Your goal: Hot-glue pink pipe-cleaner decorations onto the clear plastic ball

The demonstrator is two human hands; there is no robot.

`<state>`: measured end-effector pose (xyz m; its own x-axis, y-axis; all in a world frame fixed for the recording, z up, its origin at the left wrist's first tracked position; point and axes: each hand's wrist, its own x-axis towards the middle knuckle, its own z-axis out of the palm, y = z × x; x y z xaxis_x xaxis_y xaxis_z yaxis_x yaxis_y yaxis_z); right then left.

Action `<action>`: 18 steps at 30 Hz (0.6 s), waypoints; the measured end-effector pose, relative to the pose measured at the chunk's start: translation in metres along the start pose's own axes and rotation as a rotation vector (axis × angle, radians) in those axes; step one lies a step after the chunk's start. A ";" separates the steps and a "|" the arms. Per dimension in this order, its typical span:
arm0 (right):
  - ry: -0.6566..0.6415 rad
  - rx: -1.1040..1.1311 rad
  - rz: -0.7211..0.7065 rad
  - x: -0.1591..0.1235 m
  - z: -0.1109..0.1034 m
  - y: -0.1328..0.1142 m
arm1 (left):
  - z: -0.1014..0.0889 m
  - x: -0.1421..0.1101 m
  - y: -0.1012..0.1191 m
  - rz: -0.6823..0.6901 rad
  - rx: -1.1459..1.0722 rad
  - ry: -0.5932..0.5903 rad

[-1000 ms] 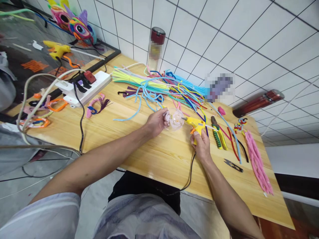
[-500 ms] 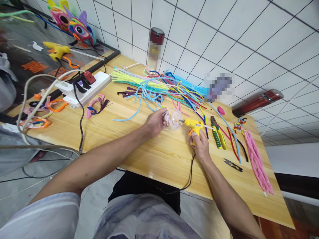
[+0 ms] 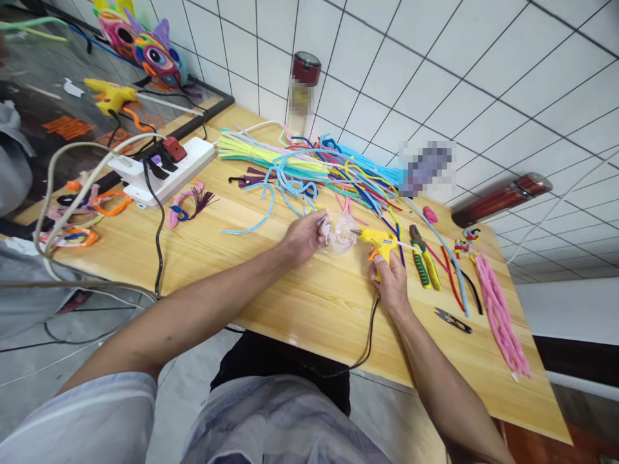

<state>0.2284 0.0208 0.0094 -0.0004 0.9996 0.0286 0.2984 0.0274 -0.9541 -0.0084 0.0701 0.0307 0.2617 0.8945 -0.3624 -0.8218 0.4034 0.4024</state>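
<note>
Our left hand (image 3: 305, 237) pinches the frilly, pale pink, see-through round piece (image 3: 342, 234) over the light wooden tabletop (image 3: 290, 299). Our right hand (image 3: 391, 278) grips the yellow plastic glue gun (image 3: 381, 241), its grey tip (image 3: 356, 231) by the piece's edge; we can't tell if they touch. We should squeeze gently, hold steady, and mind the tip, which may be hot.
</note>
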 end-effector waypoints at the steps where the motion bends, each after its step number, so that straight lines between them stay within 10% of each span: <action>1: 0.003 -0.006 0.001 0.000 -0.001 0.001 | 0.000 0.000 0.000 0.012 0.026 -0.001; 18: -0.015 -0.030 0.022 -0.002 -0.001 -0.002 | 0.004 -0.004 0.005 0.002 0.001 0.025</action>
<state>0.2293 0.0182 0.0113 -0.0082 1.0000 0.0029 0.3268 0.0054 -0.9451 -0.0110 0.0692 0.0375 0.2476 0.8901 -0.3825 -0.8218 0.4021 0.4036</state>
